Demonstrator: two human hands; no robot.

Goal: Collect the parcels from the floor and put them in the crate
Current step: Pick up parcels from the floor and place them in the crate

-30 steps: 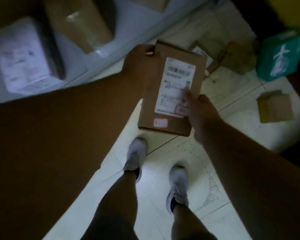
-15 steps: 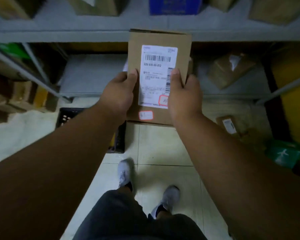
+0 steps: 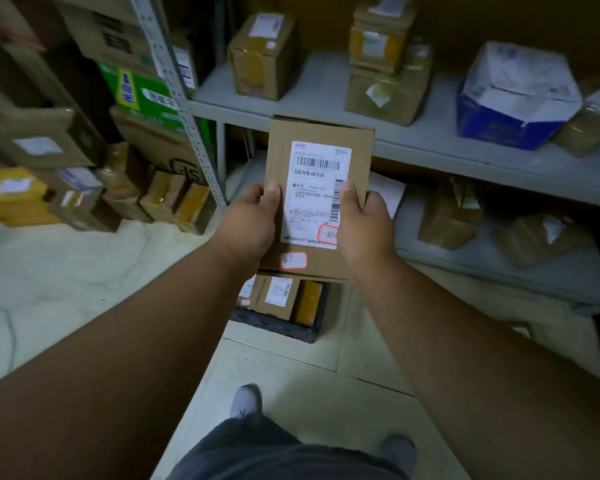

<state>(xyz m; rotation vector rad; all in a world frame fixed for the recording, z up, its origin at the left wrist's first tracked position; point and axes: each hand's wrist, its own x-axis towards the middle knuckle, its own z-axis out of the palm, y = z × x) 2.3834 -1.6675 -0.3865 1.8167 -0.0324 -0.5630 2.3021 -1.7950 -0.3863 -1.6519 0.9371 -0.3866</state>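
A flat brown cardboard parcel [image 3: 317, 157] with a white barcode label is held upright in front of me, above the floor. My left hand [image 3: 248, 225] grips its left edge, thumb on the front face. My right hand [image 3: 364, 230] grips its right edge, thumb over the label. Just below the parcel a black crate [image 3: 281, 329] sits on the floor under the shelf and holds several brown parcels [image 3: 278, 296]. The crate's far part is hidden behind the held parcel.
A grey shelf unit [image 3: 465, 150] runs across the back with several boxes and a blue-and-white box [image 3: 513, 98]. Stacked cartons [image 3: 136, 133] stand at the left behind a metal upright [image 3: 187, 116]. Pale tiled floor [image 3: 291, 375] lies around my feet.
My view swung from the floor to the shelves and then left. Both hands took the parcel by its sides. The crate with parcels now shows directly beneath it.
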